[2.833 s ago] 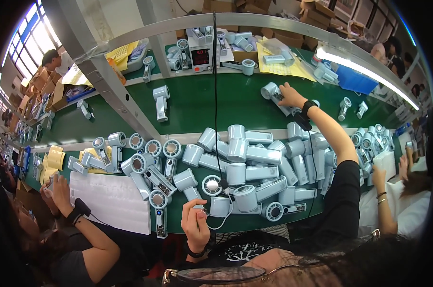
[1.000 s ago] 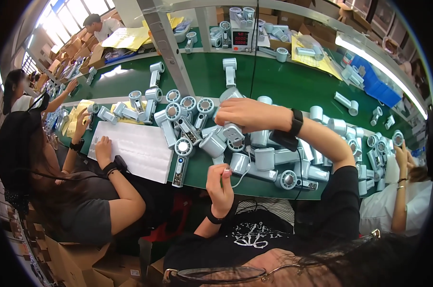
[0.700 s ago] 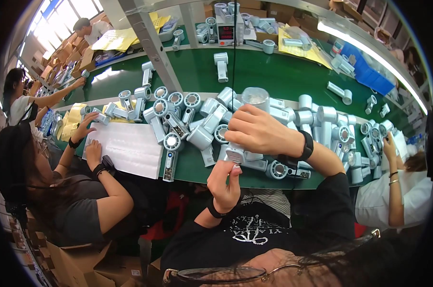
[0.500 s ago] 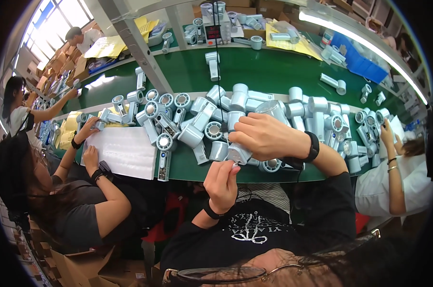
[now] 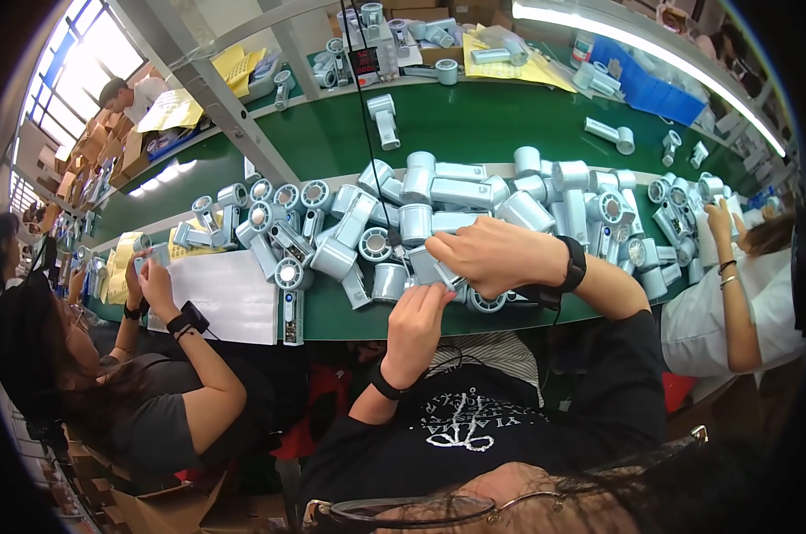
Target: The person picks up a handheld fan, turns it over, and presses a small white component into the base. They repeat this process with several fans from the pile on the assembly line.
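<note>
Near the front edge of the green table, my right hand (image 5: pixel 501 256) is closed around a light blue handheld fan (image 5: pixel 427 265), covering much of it. Just below, my left hand (image 5: pixel 414 325) pinches with thumb and forefinger against the fan's lower end. What sits between those fingertips is too small and hidden to make out. A thin black cable (image 5: pixel 367 133) hangs from above, its end beside the held fan. More light blue fans (image 5: pixel 336 258) lie heaped around my hands, some showing round grilles and others open handles with circuit boards.
A white sheet (image 5: pixel 221 298) lies left of the heap, before a co-worker (image 5: pixel 189 383) handling a light blue part. Another co-worker (image 5: pixel 732 311) sits at right. A blue bin (image 5: pixel 648 84), yellow paper (image 5: pixel 519 62) and a boxed red display (image 5: pixel 365 60) stand behind; a metal post (image 5: pixel 216 107) rises at left.
My left hand has tilted more upright, its fingertips still at the fan's end. The left co-worker's hands have come together, raising a part off the sheet. The whole view has shifted slightly.
</note>
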Demonstrator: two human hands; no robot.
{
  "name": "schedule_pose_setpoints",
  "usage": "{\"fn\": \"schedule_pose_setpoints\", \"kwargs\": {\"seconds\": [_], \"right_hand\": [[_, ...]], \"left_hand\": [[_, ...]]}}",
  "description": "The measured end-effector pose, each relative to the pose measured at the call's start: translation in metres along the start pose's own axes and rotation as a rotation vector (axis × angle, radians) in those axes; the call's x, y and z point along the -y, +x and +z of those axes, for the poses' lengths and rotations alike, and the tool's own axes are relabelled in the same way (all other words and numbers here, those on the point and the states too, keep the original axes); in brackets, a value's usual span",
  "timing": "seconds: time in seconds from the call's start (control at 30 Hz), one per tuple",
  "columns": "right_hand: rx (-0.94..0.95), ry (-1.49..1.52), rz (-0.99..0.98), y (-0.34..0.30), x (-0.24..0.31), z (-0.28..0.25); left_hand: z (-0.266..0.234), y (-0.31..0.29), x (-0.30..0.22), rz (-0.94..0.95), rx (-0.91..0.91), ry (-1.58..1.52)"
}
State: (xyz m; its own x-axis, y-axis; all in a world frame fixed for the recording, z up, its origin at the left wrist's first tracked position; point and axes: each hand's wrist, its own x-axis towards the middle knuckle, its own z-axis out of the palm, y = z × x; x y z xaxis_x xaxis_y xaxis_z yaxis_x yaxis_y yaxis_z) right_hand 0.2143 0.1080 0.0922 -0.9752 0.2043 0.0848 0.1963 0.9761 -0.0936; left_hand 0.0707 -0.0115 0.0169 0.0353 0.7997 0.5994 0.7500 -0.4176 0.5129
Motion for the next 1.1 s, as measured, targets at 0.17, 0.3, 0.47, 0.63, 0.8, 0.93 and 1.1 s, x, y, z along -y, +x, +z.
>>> {"fn": "schedule_pose_setpoints", "kwargs": {"seconds": [0.17,0.3,0.47,0.63,0.8,0.93,1.1], "right_hand": [[0.112,0.046,0.027,0.0,-0.003,0.004],[0.065,0.13,0.067,0.001,-0.006,0.002],[0.032,-0.011,0.074,0.003,-0.007,-0.026],[-0.379,-0.211,0.114,-0.017,0.004,-0.046],[-0.667,0.405,0.249,-0.055,-0.016,-0.04],[-0.581,0.636,0.052,-0.047,-0.033,-0.027],[-0.535,0.743,-0.085,-0.042,-0.038,-0.008]], "left_hand": [[0.003,-0.003,0.007,-0.06,0.026,-0.131],[-0.001,0.005,0.011,-0.073,0.018,-0.298],[-0.004,-0.005,0.02,-0.439,-0.005,-0.665],[0.002,-0.012,0.028,-0.613,-0.145,-1.283],[-0.008,-0.01,0.023,-0.622,-0.086,-1.33],[-0.013,-0.012,0.024,-0.591,-0.026,-1.293],[-0.015,-0.014,0.028,-0.535,0.062,-1.198]]}}
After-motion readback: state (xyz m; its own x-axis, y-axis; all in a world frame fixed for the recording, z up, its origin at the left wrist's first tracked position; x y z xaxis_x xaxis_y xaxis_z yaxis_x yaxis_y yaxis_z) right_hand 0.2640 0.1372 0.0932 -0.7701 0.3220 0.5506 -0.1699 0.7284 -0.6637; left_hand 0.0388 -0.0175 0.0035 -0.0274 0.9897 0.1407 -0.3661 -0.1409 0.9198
